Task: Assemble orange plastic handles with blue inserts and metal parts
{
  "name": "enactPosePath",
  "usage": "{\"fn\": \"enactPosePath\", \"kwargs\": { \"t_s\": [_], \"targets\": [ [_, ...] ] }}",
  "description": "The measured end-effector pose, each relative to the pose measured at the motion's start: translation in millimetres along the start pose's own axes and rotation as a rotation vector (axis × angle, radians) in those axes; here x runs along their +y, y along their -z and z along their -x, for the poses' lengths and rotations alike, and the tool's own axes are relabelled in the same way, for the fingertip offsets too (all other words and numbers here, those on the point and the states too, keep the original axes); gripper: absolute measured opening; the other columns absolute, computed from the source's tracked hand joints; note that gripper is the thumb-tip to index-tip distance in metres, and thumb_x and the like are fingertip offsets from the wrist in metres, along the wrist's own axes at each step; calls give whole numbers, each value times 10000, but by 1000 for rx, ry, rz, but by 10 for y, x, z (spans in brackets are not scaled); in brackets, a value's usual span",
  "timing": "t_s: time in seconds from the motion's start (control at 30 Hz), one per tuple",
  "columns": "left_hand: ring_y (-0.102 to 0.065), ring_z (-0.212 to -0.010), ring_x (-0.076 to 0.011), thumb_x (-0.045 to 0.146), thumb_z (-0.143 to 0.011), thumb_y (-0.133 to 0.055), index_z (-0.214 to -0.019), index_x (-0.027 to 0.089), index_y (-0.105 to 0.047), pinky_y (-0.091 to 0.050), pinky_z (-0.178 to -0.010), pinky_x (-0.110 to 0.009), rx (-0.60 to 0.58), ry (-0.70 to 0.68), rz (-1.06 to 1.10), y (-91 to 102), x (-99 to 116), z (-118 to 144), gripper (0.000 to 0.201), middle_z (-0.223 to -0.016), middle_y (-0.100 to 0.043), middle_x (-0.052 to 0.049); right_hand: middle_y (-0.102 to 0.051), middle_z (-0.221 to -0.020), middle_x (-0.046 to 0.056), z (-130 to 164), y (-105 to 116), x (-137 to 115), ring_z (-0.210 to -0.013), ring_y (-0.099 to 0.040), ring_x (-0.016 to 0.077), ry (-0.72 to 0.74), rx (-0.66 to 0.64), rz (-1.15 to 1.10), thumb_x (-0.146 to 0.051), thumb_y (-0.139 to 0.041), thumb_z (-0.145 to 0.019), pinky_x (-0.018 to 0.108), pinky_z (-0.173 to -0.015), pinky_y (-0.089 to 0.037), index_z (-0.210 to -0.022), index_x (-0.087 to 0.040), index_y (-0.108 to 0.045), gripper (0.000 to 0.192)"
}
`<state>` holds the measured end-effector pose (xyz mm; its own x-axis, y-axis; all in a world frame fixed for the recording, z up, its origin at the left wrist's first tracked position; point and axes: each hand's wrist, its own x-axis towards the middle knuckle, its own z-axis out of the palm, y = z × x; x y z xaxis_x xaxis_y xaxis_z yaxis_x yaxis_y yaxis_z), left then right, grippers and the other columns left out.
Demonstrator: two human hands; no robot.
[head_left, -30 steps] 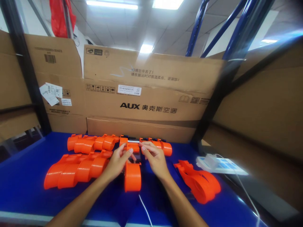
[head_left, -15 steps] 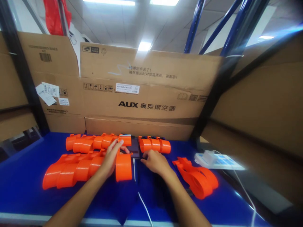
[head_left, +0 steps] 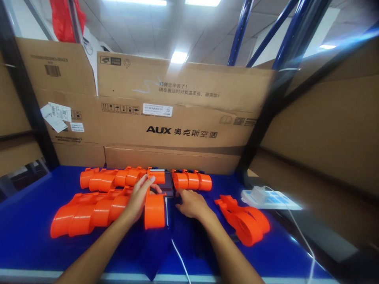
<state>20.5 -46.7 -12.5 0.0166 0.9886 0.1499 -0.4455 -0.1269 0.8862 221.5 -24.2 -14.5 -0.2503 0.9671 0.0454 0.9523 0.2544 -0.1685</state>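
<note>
My left hand [head_left: 138,199] rests on an orange plastic housing [head_left: 154,210] that lies lengthwise on the blue table [head_left: 26,232], fingers wrapped over its far end. My right hand [head_left: 191,203] lies fingers-down on the table just right of a dark phone-like device [head_left: 166,185], touching its near corner. A white cable [head_left: 177,252] runs from the device toward me between my forearms.
Rows of orange housings lie at the left [head_left: 89,213] and along the back [head_left: 118,177], [head_left: 192,180]; one more sits at the right [head_left: 245,221]. A white power strip [head_left: 268,198] lies at far right. Cardboard boxes [head_left: 183,118] wall the back and sides.
The orange housing moved left off the dark device with my left hand. My right hand dropped from the housing to the table beside the device.
</note>
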Motion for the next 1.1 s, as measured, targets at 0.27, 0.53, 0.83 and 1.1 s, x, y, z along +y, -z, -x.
{"fn": "enactPosePath", "kwargs": {
  "t_s": [0.27, 0.53, 0.83, 1.1],
  "targets": [
    [-553, -490, -120, 491, -790, -682, -876, 190, -519, -410, -492, -208, 9, -5, -20, -2, -9, -5, 352, -647, -665, -10, -683, -1019, 73, -11, -21, 38, -931, -635, 230, 64, 20, -66, -220, -670, -738, 267, -670, -366, -1024, -216, -605, 294],
    [-556, -474, -124, 492, -766, -707, -900, 201, -511, -399, -467, -210, 4, 20, -5, -15, -5, 3, 375, -640, -669, 1, -676, -1062, 73, -8, -34, 54, -973, -626, 223, 68, 33, -57, -183, -657, -756, 267, -729, -390, -1082, -224, -623, 330],
    [-550, -396, -131, 473, -736, -714, -728, 164, -573, -425, -412, -233, 109, 175, 260, 232, 267, -98, 340, -514, -600, 3, -642, -1098, 68, -12, 30, -34, -1053, -577, 230, 213, 121, -42, -289, -577, -891, 297, -824, -407, -1052, -251, -679, 195],
    [-549, -393, -132, 441, -724, -743, -777, 172, -593, -432, -408, -239, 146, 189, 332, 300, 299, -168, 313, -528, -608, 0, -536, -1136, 109, -85, -97, -335, -1023, -492, 250, 501, 110, -10, -396, -503, -960, 376, -931, -356, -1437, -267, -469, 495]
  ]
}}
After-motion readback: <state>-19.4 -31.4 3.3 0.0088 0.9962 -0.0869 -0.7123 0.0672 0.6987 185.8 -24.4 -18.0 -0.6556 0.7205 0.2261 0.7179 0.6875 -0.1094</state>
